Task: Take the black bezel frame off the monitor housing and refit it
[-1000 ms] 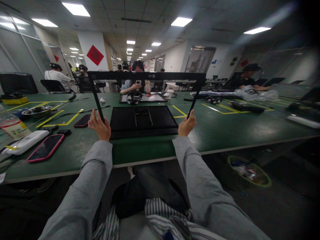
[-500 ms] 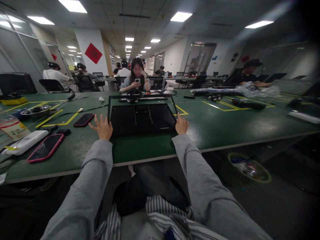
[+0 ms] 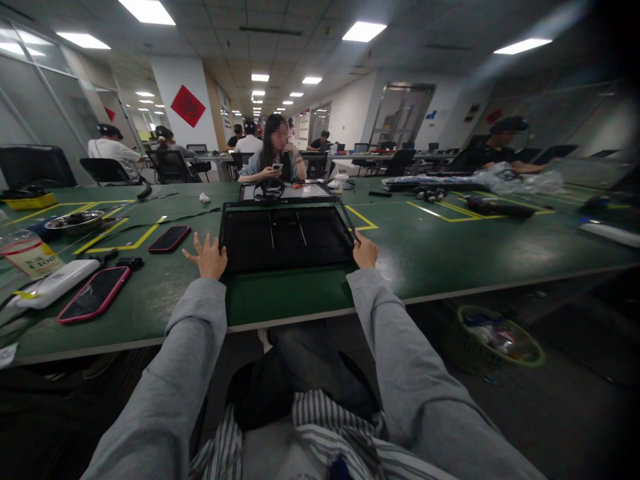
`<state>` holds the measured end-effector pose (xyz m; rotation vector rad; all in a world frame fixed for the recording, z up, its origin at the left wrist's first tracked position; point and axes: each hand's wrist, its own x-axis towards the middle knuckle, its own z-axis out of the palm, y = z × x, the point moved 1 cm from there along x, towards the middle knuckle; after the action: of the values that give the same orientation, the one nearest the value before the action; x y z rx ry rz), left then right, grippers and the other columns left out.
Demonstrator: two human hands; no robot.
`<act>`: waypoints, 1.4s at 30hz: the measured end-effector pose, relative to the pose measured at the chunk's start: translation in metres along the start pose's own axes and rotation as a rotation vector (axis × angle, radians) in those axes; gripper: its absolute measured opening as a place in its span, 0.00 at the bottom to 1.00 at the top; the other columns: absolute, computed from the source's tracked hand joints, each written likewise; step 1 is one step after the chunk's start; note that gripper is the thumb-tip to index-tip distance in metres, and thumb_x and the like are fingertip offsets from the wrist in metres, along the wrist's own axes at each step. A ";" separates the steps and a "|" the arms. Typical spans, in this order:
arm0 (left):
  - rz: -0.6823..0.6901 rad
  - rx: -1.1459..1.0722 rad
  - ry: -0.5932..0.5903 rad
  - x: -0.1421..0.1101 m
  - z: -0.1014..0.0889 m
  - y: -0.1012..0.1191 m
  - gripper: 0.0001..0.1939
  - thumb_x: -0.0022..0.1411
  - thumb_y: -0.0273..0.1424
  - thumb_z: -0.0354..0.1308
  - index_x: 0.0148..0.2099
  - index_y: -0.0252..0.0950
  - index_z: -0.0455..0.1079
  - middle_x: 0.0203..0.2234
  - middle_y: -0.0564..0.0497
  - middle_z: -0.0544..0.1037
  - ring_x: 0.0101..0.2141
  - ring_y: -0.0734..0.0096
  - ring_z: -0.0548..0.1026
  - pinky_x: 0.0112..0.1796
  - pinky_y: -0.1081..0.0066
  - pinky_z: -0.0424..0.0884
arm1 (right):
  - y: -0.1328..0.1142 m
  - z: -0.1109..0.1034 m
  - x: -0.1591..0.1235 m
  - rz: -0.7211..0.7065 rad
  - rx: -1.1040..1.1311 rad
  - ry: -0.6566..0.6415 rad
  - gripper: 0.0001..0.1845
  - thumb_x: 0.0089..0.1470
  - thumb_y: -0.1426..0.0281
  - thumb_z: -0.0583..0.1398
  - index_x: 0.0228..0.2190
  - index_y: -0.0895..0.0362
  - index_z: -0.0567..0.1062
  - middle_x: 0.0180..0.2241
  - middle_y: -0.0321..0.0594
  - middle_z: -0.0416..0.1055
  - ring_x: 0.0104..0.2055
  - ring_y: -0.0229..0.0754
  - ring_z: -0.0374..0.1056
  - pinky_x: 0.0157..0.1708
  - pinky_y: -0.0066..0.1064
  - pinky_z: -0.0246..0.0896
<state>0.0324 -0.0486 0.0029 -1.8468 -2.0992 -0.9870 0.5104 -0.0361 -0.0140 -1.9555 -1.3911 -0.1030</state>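
A black rectangular panel (image 3: 247, 240) with a recessed middle section lies flat on the green table. Above it, a thin black frame (image 3: 347, 216) leans with its far bar over the panel's back edge. My right hand (image 3: 366, 251) is closed on the frame's near right side, thumb along the inner edge. At the left side, my left hand (image 3: 206, 258) has its fingers spread, the thumb side against the frame's edge. The fingertips of my right hand are partly hidden.
Two phones (image 3: 95, 295) (image 3: 170, 239), a white device (image 3: 57, 283) and a metal bowl (image 3: 75, 223) lie to the left. A coiled black item (image 3: 269, 189) sits beyond the panel. A person (image 3: 275, 153) with a phone sits opposite. A basket (image 3: 500, 337) stands below the table's right side.
The frame's far bar has come down closer to the panel. Both hands stay at its sides. The person opposite has turned their head and lowered an arm.
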 end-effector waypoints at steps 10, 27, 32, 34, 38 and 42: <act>-0.107 -0.046 -0.054 0.004 0.012 -0.008 0.20 0.69 0.38 0.57 0.61 0.41 0.75 0.64 0.39 0.72 0.73 0.48 0.48 0.65 0.29 0.45 | 0.014 0.008 0.007 0.063 0.086 -0.079 0.28 0.66 0.68 0.55 0.66 0.50 0.71 0.58 0.48 0.77 0.58 0.53 0.72 0.60 0.46 0.63; -0.206 -0.275 -0.215 0.017 0.022 -0.021 0.27 0.74 0.35 0.49 0.71 0.33 0.65 0.63 0.39 0.74 0.63 0.55 0.71 0.63 0.59 0.64 | 0.023 0.019 0.013 0.022 0.183 -0.038 0.29 0.64 0.70 0.55 0.65 0.58 0.70 0.60 0.51 0.74 0.60 0.53 0.71 0.61 0.46 0.64; -0.190 -0.262 -0.246 0.019 0.026 -0.023 0.29 0.72 0.39 0.53 0.69 0.29 0.67 0.60 0.36 0.76 0.60 0.54 0.74 0.61 0.61 0.67 | 0.025 0.020 0.014 0.003 0.172 -0.062 0.28 0.66 0.69 0.52 0.64 0.61 0.70 0.60 0.52 0.74 0.59 0.53 0.72 0.61 0.46 0.63; -0.190 -0.252 -0.264 0.019 0.025 -0.024 0.28 0.71 0.38 0.54 0.68 0.29 0.68 0.60 0.37 0.77 0.60 0.54 0.74 0.60 0.62 0.68 | 0.025 0.020 0.014 0.004 0.161 -0.066 0.29 0.65 0.70 0.52 0.65 0.60 0.69 0.59 0.52 0.75 0.59 0.53 0.72 0.61 0.46 0.64; -0.196 -0.217 -0.277 0.019 0.024 -0.023 0.26 0.72 0.36 0.51 0.68 0.32 0.69 0.60 0.38 0.77 0.60 0.53 0.74 0.59 0.59 0.68 | 0.025 0.020 0.013 0.006 0.162 -0.054 0.31 0.62 0.71 0.53 0.64 0.58 0.70 0.57 0.51 0.76 0.57 0.54 0.72 0.59 0.50 0.66; -0.194 -0.195 -0.289 0.018 0.022 -0.021 0.26 0.73 0.36 0.49 0.68 0.34 0.69 0.59 0.39 0.77 0.59 0.52 0.75 0.58 0.59 0.69 | 0.025 0.021 0.013 -0.003 0.158 -0.066 0.31 0.61 0.72 0.53 0.65 0.60 0.70 0.58 0.51 0.76 0.58 0.55 0.71 0.60 0.50 0.65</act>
<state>0.0151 -0.0209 -0.0120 -2.0123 -2.4687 -1.0557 0.5307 -0.0172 -0.0361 -1.8401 -1.4005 0.0692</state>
